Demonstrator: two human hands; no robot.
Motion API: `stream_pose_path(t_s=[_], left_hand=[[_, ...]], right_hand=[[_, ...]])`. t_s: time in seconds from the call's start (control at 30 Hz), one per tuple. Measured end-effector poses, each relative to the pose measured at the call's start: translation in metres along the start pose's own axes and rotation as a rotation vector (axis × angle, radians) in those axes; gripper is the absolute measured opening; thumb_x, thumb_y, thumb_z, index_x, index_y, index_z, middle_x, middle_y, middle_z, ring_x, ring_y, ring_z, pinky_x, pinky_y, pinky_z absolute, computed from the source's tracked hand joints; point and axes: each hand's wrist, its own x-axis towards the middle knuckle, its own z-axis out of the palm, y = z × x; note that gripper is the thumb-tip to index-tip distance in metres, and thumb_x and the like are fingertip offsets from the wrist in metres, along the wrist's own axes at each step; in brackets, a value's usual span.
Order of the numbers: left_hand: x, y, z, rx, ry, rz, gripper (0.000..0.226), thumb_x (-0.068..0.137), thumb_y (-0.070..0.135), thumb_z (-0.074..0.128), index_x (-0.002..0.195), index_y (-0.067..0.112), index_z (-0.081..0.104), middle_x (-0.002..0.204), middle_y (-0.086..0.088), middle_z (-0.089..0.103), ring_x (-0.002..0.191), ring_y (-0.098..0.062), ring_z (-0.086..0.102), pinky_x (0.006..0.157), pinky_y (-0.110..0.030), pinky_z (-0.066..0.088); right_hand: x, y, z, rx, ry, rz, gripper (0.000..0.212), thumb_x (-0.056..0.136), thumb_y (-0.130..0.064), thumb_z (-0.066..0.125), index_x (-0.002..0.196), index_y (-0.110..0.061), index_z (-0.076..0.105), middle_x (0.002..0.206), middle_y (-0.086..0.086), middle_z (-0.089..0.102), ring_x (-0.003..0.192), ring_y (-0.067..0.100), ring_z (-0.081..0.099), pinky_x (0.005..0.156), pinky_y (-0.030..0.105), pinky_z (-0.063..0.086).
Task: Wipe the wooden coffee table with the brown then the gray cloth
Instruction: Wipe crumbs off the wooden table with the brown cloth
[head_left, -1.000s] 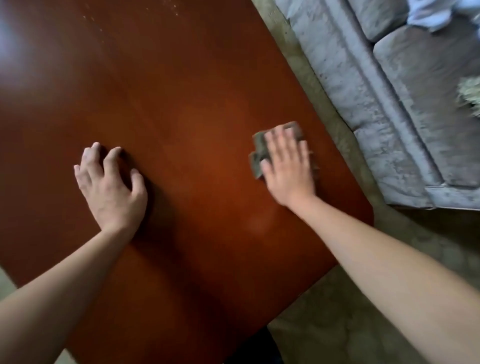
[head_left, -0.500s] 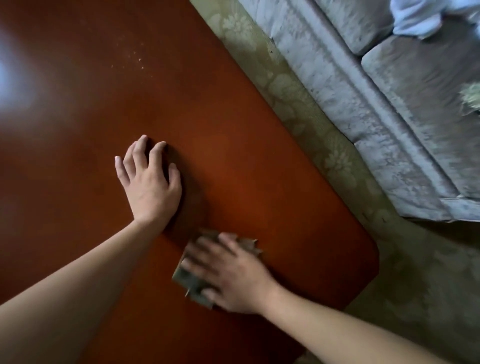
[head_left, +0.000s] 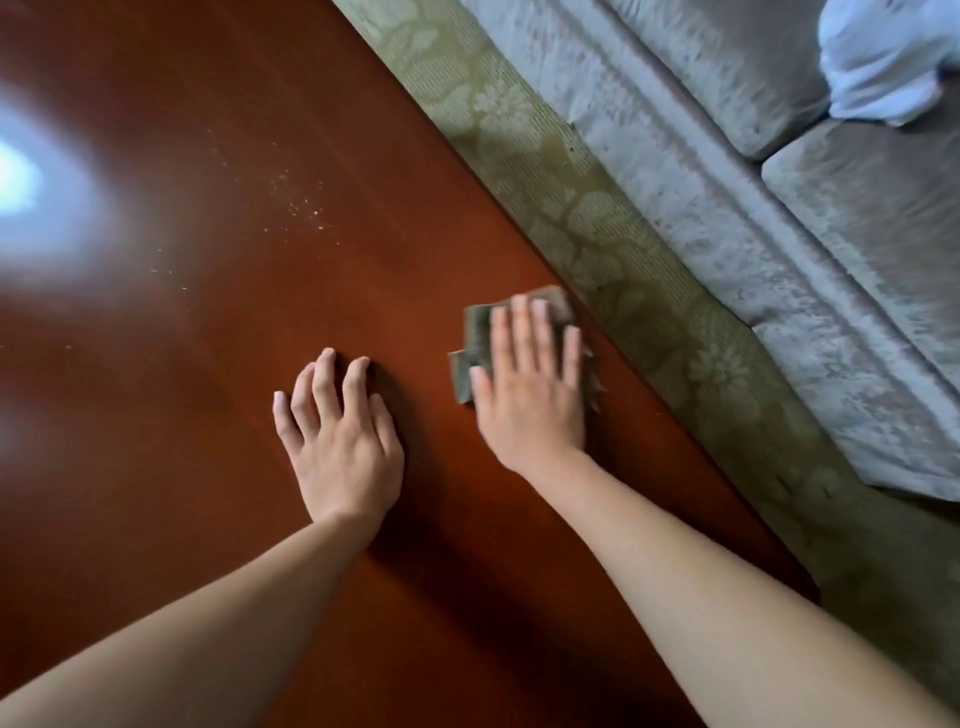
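Polished wooden coffee table (head_left: 182, 415) fills left and centre of view: reddish-brown, glossy, smooth, straight right edge running on a diagonal. Bright window glare (head_left: 21, 176) reflects off the far-left part of the top. Scatter of pale specks (head_left: 304, 208) sits on the wood, well beyond both hands.

Cloth (head_left: 477, 338): small folded pad, drab brown-green, matte, edges frayed on its right side. It lies flat on the tabletop, just inside the right edge.

Right hand (head_left: 530, 400): palm down on the cloth, fingers straight and together, pressing it to the wood. No curl and no pinch; the cloth shows past the fingertips and beside the thumb.

Left hand (head_left: 340, 447): flat on bare wood, near the cloth but apart from it, fingers spread and slightly bent, holding nothing.

Beside the table: olive carpet (head_left: 597, 223) with a woven floral pattern. Beyond it: gray sofa (head_left: 727, 171), mottled velvety fabric, piped seams, two seat cushions. Crumpled white fabric (head_left: 883, 57) rests on the sofa at top right.
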Motion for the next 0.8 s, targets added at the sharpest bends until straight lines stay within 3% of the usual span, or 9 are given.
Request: stream_pose_path(t_s=[0.07, 0.13, 0.2, 0.37, 0.53, 0.67, 0.8], left_hand=[[0.0, -0.001, 0.0, 0.002, 0.007, 0.002, 0.044, 0.103, 0.032, 0.034, 0.145, 0.023, 0.044, 0.161, -0.004, 0.032, 0.151, -0.027, 0.024, 0.126, -0.054, 0.01], [0.0, 0.0, 0.0, -0.001, 0.012, 0.002, 0.044, 0.103, 0.03, 0.035, 0.145, 0.022, 0.045, 0.161, -0.004, 0.033, 0.151, -0.027, 0.025, 0.126, -0.054, 0.01], [0.003, -0.002, 0.0, -0.017, 0.008, -0.003, 0.046, 0.101, 0.028, 0.036, 0.145, 0.021, 0.046, 0.16, -0.004, 0.035, 0.151, -0.027, 0.027, 0.126, -0.054, 0.011], [0.003, -0.01, -0.008, -0.066, -0.042, 0.035, 0.05, 0.099, 0.029, 0.043, 0.149, 0.022, 0.046, 0.16, -0.003, 0.036, 0.149, -0.026, 0.031, 0.125, -0.052, 0.015], [0.029, -0.074, -0.025, 0.034, -0.117, 0.398, 0.048, 0.1, 0.039, 0.047, 0.145, 0.024, 0.053, 0.153, -0.003, 0.047, 0.134, -0.028, 0.046, 0.112, -0.047, 0.033], [0.032, -0.119, -0.031, 0.08, -0.082, 0.407, 0.051, 0.1, 0.037, 0.047, 0.15, 0.023, 0.05, 0.156, -0.007, 0.045, 0.14, -0.03, 0.042, 0.118, -0.048, 0.028], [0.03, -0.118, -0.029, 0.057, -0.101, 0.41, 0.054, 0.098, 0.037, 0.048, 0.15, 0.024, 0.049, 0.156, -0.008, 0.044, 0.14, -0.031, 0.042, 0.119, -0.05, 0.028]], right_hand=[[0.026, -0.031, -0.002, -0.02, -0.052, -0.314, 0.069, 0.109, -0.05, 0.023, 0.168, -0.017, 0.007, 0.176, 0.006, 0.0, 0.163, 0.023, -0.004, 0.129, 0.057, 0.004], [0.046, -0.042, 0.0, -0.06, -0.043, -0.45, 0.068, 0.108, -0.049, 0.026, 0.168, -0.021, 0.012, 0.177, 0.003, 0.006, 0.163, 0.02, 0.001, 0.13, 0.055, 0.006], [0.059, -0.033, -0.003, -0.074, -0.007, -0.382, 0.068, 0.107, -0.05, 0.023, 0.168, -0.022, 0.016, 0.176, 0.002, 0.011, 0.162, 0.02, 0.007, 0.13, 0.053, 0.009], [0.06, 0.014, -0.01, -0.019, 0.041, 0.109, 0.071, 0.106, -0.053, 0.015, 0.168, -0.019, 0.01, 0.176, 0.006, 0.007, 0.163, 0.025, 0.004, 0.13, 0.054, 0.007], [0.086, -0.027, -0.015, 0.056, 0.001, 0.373, 0.071, 0.11, -0.049, 0.021, 0.168, -0.013, 0.002, 0.176, 0.013, -0.001, 0.162, 0.029, -0.004, 0.129, 0.058, 0.001], [0.126, -0.075, -0.02, 0.054, 0.001, 0.317, 0.071, 0.11, -0.048, 0.02, 0.168, -0.012, 0.0, 0.176, 0.011, -0.005, 0.162, 0.028, -0.008, 0.129, 0.057, -0.002], [0.166, -0.145, -0.022, 0.024, -0.004, 0.107, 0.07, 0.109, -0.05, 0.016, 0.168, -0.015, 0.0, 0.176, 0.009, -0.006, 0.162, 0.027, -0.009, 0.129, 0.055, -0.004]])
